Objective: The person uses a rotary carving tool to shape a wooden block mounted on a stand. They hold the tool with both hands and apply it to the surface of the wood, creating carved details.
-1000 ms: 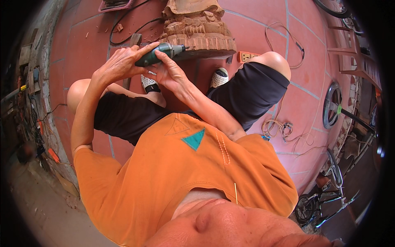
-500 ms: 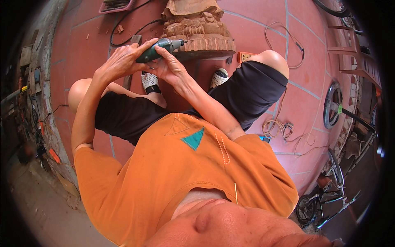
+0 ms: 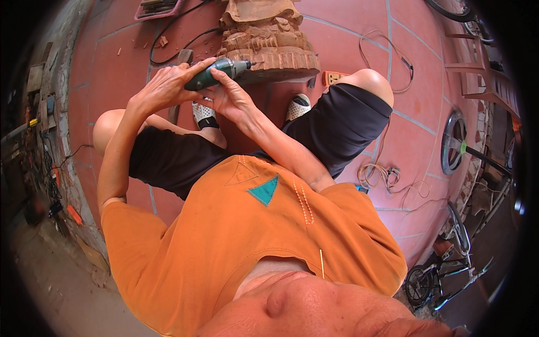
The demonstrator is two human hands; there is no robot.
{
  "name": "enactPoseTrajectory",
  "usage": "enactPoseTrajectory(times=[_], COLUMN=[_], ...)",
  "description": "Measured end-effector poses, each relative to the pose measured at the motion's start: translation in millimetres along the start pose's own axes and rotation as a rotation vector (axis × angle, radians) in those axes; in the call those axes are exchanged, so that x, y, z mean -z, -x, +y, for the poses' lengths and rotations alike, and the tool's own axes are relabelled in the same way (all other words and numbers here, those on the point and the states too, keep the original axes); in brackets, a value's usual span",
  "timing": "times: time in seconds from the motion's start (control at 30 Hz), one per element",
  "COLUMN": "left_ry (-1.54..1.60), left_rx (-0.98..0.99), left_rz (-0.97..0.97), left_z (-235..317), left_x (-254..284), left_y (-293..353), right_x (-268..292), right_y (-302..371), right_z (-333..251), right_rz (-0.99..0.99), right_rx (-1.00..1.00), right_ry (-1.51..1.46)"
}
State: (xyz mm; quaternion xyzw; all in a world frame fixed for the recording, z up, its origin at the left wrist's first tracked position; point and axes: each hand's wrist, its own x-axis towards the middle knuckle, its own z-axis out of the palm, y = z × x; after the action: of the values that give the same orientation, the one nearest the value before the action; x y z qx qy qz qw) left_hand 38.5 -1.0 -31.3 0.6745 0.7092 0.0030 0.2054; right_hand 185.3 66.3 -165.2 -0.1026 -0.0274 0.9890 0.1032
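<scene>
Dark green casing and a grey nose identified the rotary tool, held at the near edge of the carving. Against half a second earlier, the nose had dipped and the bit sat lower on the notched border; the grip was unaltered. In my judgement this was a small correction of angle, with the work confined to that same stretch of border. Contact between bit and surface could not be confirmed.

Both hands were clamped on the tool. The left hand wrapped the rear of the casing, a finger laid along its top; the right hand pinched it from the near side, behind the nose.

The carving stood upright on the tiled floor, ahead of the person's feet. It appeared to be reddish-brown wood, matt and unvarnished: smooth, draped folds above, a knobbly, deeply cut band beneath, then a flared base ringed by upright grooves.

Just beyond the left hand lay a hammer with a dull, blocky head. Pale, angular chips were scattered toward the floor's left edge, and a pink plastic basket stood toward its far left corner. An orange socket block lay beside the base's right corner.
</scene>
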Motion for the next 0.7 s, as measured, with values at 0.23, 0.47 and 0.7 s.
enactPoseTrajectory(times=[0.23,0.47,0.7], left_ry=[0.017,0.021,0.013], left_rx=[-0.033,-0.033,-0.019], left_rz=[-0.017,-0.035,-0.012], left_z=[-3.5,-2.7,-1.8], left_x=[-1.1,-0.9,-0.4], left_y=[0.0,0.3,0.5], right_x=[-8.6,-8.8,-5.9], right_y=[8.1,11.3,6.8], right_z=[4.1,6.1,3.2], right_rz=[0.026,0.029,0.042], right_rx=[0.026,0.014,0.004], right_ry=[-0.009,-0.028,-0.016])
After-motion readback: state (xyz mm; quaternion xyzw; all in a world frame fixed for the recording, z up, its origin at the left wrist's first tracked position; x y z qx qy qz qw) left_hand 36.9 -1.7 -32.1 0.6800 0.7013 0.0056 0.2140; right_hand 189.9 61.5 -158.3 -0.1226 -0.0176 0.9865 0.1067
